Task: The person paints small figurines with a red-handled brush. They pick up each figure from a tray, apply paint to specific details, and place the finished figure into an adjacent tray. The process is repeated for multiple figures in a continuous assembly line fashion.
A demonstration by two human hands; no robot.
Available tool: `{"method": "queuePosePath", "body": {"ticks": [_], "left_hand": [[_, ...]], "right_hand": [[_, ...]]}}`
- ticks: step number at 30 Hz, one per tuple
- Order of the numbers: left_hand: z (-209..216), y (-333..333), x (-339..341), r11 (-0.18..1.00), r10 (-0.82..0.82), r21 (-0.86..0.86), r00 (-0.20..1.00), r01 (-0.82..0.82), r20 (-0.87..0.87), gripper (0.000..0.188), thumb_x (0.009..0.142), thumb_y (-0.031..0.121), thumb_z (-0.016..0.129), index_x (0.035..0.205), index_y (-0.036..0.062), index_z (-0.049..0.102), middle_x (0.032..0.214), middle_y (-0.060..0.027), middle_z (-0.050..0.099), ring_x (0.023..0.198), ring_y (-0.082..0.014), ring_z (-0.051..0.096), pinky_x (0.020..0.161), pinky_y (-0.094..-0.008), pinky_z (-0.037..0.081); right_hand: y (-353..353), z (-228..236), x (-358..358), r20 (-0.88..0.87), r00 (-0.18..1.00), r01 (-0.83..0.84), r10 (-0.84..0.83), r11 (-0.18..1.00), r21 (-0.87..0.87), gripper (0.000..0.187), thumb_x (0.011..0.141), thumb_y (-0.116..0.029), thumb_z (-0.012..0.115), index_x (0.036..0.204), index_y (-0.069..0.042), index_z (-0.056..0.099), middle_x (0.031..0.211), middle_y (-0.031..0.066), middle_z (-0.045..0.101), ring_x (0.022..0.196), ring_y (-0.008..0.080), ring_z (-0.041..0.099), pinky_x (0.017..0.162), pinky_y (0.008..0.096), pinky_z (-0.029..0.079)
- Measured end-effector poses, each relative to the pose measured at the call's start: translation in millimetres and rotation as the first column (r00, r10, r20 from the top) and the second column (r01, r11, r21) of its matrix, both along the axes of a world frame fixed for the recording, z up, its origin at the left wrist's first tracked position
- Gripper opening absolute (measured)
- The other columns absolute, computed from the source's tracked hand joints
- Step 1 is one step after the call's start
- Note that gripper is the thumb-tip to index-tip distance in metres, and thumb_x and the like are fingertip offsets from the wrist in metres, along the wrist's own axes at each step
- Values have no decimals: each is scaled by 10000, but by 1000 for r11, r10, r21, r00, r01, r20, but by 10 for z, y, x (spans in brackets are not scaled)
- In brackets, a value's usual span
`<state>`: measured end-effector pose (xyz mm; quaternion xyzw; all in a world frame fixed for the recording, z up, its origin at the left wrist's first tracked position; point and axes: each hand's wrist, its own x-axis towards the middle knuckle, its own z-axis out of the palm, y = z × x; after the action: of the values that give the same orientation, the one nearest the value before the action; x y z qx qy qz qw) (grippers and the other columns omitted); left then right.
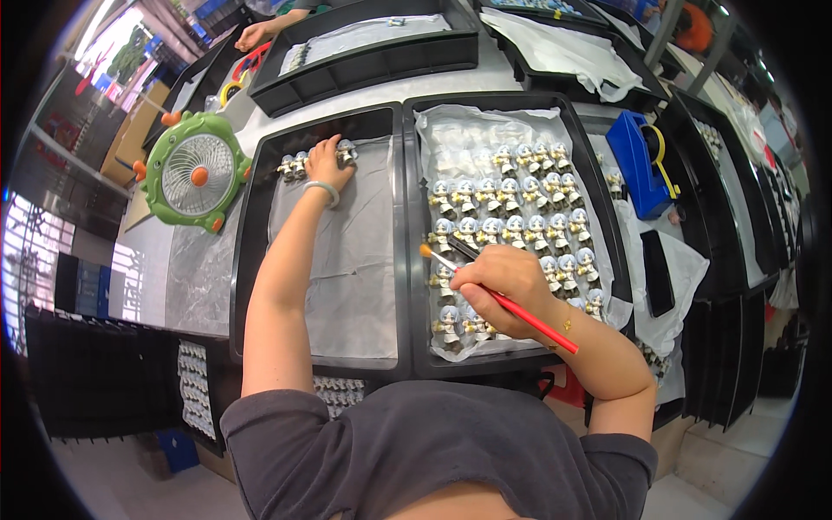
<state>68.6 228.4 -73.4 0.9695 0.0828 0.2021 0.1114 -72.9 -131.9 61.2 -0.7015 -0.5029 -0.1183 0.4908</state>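
Note:
My left hand (pixel 329 165) reaches into the far end of the left black tray (pixel 400 260). Its thumb and fingers close about a small pale-haired figurine (pixel 347 152), partly covered by the hand. Just left of the fingers stand other figurines (pixel 293 165) of that kind. My right hand (pixel 507 286) grips a red-handled paintbrush (pixel 537 324), bristles pointing up and left. A thin black stick-like tool (pixel 461 248) also sticks out from that hand; its kind cannot be made out. Beneath it, the right black tray (pixel 598 186) holds rows of figurines (pixel 513 229) on white lining.
A green fan (pixel 198 173) stands left of the trays. Right of them are a blue tape dispenser (pixel 637 165) and a dark phone (pixel 657 273). More black trays (pixel 373 65) line the far side, where another person's hand (pixel 253 35) rests.

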Motion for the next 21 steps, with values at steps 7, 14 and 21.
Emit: {"method": "queuePosePath", "body": {"ticks": [7,14,21], "left_hand": [[-55,209,21,993,-102,49,992,106,-73,636,641,184,698,1219,159,434,1228,-51,442,1156,-251,393,947,-391,309],[421,-265,-98,964,-265,125,892,235,368,530,587,143,557,1112,114,490,1106,-96,493,1063,-289,423,905,-404,286],[1001,-1852,133,788,-613,-93,790,608,-24,471,713,154,584,1161,94,452,981,-116,579,956,-310,526,830,-418,381]], "right_hand": [[-20,77,-39,-41,997,55,-58,997,-61,61,726,-152,608,715,-96,585,610,54,538,604,246,545,541,353,435],[10,34,-47,43,998,28,-35,988,154,60,712,-77,613,770,-80,597,610,54,535,546,233,520,509,335,427],[0,48,-51,-8,995,101,-101,980,171,167,716,-59,579,882,-73,578,701,75,568,609,255,534,563,350,436]]}}
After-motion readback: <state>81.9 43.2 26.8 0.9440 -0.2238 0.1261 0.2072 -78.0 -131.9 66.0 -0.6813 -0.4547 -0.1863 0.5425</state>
